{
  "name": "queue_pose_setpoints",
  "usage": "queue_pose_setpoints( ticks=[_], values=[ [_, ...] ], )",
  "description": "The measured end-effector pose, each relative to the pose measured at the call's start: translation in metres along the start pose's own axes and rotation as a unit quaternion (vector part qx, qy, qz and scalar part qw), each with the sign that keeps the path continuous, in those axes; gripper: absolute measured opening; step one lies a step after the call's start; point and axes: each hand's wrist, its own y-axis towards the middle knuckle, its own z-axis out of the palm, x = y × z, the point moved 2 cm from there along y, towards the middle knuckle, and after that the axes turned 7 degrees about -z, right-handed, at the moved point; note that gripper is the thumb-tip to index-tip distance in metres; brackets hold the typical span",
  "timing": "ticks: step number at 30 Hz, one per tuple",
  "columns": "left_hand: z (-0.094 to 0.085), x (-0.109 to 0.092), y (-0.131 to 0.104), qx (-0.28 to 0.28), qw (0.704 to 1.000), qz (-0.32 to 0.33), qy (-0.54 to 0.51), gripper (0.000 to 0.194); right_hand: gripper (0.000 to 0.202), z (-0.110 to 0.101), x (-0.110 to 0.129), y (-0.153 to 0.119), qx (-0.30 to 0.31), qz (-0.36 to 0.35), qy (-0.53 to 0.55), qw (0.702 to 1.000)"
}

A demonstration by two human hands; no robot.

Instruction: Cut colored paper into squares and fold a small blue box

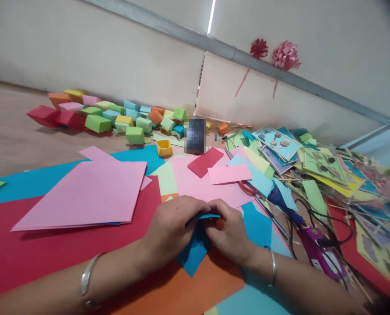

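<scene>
Between my two hands is a piece of blue paper (195, 251), bent near its top, with a pointed lower end hanging toward me. My left hand (171, 227) curls over its left side, fingers closed on the upper edge. My right hand (229, 227) pinches the same paper from the right, thumb underneath. Both fingertips meet near the top fold, and part of the paper is hidden behind them. Just below lies a sheet of orange paper (181, 291). A stack of pink paper (93, 190) rests left of my hands on a large red sheet (17, 253).
Several coloured paper boxes (98, 124) line the wall at the back left, near a small yellow open tray (164, 148). A blurred dark upright object (195, 135) stands behind. On the right are red-handled scissors (247, 188), a purple device (322, 253) with a black cable, and picture cards (276, 142).
</scene>
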Motion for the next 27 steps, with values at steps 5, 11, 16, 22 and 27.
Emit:
queue_pose_setpoints(
  ticks=[5, 11, 16, 22, 27],
  values=[
    [0.004, 0.005, 0.003, 0.019, 0.997, -0.065, -0.045, 0.029, 0.016, 0.000, -0.006, 0.004, 0.011, 0.047, 0.011, 0.999],
    [0.010, 0.008, 0.007, 0.054, 0.974, -0.202, -0.080, 0.024, 0.010, -0.002, -0.006, 0.005, -0.030, 0.000, -0.059, 0.998],
    [0.013, 0.009, 0.007, 0.139, 0.967, -0.211, -0.036, 0.013, 0.016, -0.001, 0.000, 0.000, -0.032, -0.118, -0.113, 0.986],
    [0.009, 0.008, 0.006, 0.119, 0.975, -0.190, 0.008, 0.026, 0.013, -0.001, -0.003, -0.001, -0.008, -0.123, -0.179, 0.976],
    [0.005, 0.009, 0.010, 0.103, 0.968, -0.225, -0.037, 0.013, 0.010, -0.003, -0.007, 0.005, 0.005, -0.071, -0.155, 0.985]
  ],
)
